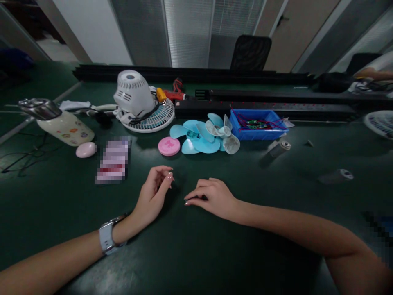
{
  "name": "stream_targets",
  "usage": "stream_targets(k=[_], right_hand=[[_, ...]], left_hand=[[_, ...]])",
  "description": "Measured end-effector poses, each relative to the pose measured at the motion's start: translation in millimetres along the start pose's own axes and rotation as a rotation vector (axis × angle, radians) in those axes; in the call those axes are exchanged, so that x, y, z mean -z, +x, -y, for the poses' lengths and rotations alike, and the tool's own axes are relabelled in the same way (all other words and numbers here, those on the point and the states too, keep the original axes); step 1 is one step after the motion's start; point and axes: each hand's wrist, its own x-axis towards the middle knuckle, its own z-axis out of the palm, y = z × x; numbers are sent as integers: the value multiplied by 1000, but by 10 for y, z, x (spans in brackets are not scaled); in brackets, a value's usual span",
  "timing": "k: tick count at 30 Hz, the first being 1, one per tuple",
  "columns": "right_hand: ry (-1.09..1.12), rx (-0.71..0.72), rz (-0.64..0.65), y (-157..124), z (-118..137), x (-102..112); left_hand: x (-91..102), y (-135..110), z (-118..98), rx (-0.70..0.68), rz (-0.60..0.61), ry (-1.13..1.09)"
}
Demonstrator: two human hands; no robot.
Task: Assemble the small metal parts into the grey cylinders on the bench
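My left hand [155,192], with a watch [108,235] on its wrist, is just above the dark green table. Its fingers curl in and the thumb lies against the fingertips; whatever they may hold is hidden. To its right my right hand [215,198] is closed in a pinch, thumb against index finger. Something tiny seems to show between those tips, too small to name. A gap separates the two hands. Beyond them lie a round pink case [169,146] and a pile of light blue fan blades [199,137], with greyish clear blades [231,144] at its right end.
Farther back are a white fan [135,96], a red drill [177,92] and a blue bin [258,133] of wires. At left are a cream bottle [66,127] and a pink egg-shaped thing [86,150]. Metal cylinders [280,148] stand at right. Black rails [270,98] cross behind.
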Motion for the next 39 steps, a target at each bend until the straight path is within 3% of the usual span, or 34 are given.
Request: stream_targets(k=[2, 4, 9, 12, 17, 22, 30, 35, 39], right_hand=[[-3, 6, -69, -90, -74, 176], [-57, -39, -224, -247, -213, 474], [-467, -362, -837, -803, -824, 1305], [-547, -549, -907, -1065, -1179, 1517], [-422, -625, -857, -1158, -1427, 1469], [-399, -654, -909, -1097, -1434, 1447], [-363, -698, -873, -1089, -1435, 1458], [-248, -610, -912, -1158, -1597, 1317], [-200, -615, -848, -1239, -1798, 1211]], left_hand=[[0, 2, -3, 6, -6, -6], [0, 5, -6, 16, -26, -18], [-7, 20, 0, 13, -22, -30], [-15, 27, -3, 8, -23, -23], [-19, 27, -22, 31, -42, -3], [-17, 25, -14, 32, -38, -4], [-18, 26, -18, 23, -23, -13], [-22, 26, -12, 22, -31, -8], [-29, 27, -20, 23, -34, -20]])
